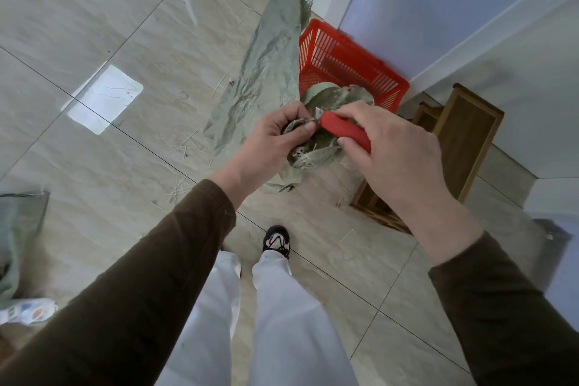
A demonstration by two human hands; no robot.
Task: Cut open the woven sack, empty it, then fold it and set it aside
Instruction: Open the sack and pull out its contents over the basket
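Grey-green woven sack held bunched at frame centre with a red knife at its neck.

The grey-green woven plastic sack point(266, 72) stretches from the centre toward the upper middle of the frame, its frayed end uppermost. The left hand point(275, 138) grips its gathered neck, fingers curled round the bunched cloth. The right hand point(398, 153) holds a red-handled utility knife point(344, 131), blade tip touching the bunch just beside the left fingers. A red plastic slotted basket point(351, 66) sits just behind the sack, a brown wooden tray point(463, 138) at right, on the beige tiled floor point(109, 25).
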